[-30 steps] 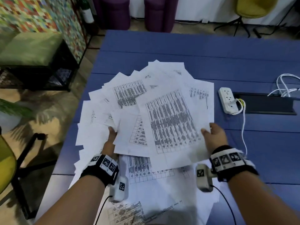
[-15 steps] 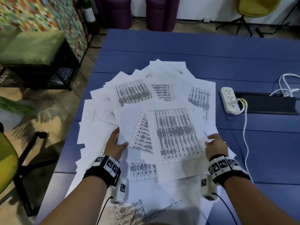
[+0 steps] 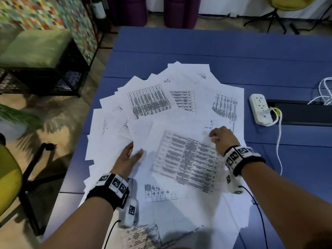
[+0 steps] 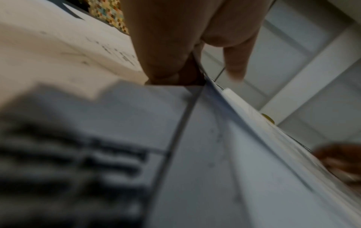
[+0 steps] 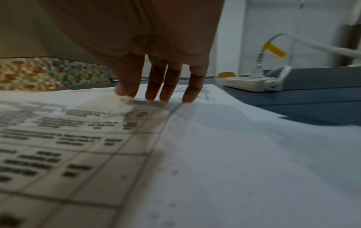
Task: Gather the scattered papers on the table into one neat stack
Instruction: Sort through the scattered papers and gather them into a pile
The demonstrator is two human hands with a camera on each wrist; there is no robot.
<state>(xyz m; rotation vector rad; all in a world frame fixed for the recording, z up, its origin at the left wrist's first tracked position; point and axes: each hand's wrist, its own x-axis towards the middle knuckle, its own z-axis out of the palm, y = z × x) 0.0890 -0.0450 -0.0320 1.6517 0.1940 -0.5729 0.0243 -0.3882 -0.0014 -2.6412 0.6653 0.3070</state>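
My left hand (image 3: 128, 158) pinches a white printed table sheet (image 3: 186, 159) above fanned papers (image 3: 152, 103) on the blue desk (image 3: 233, 56); my right hand (image 3: 222, 139) presses relaxed fingertips (image 5: 166, 95) on it

Blue counter (image 3: 215, 51); green cushioned bench (image 3: 36, 45) left, mosaic wall (image 3: 45, 11), purple stools (image 3: 181, 11), yellow chair (image 3: 287, 2) beyond.

White printed papers (image 3: 161, 105) — fanned, overlapping — spread across the blue table (image 3: 215, 47).
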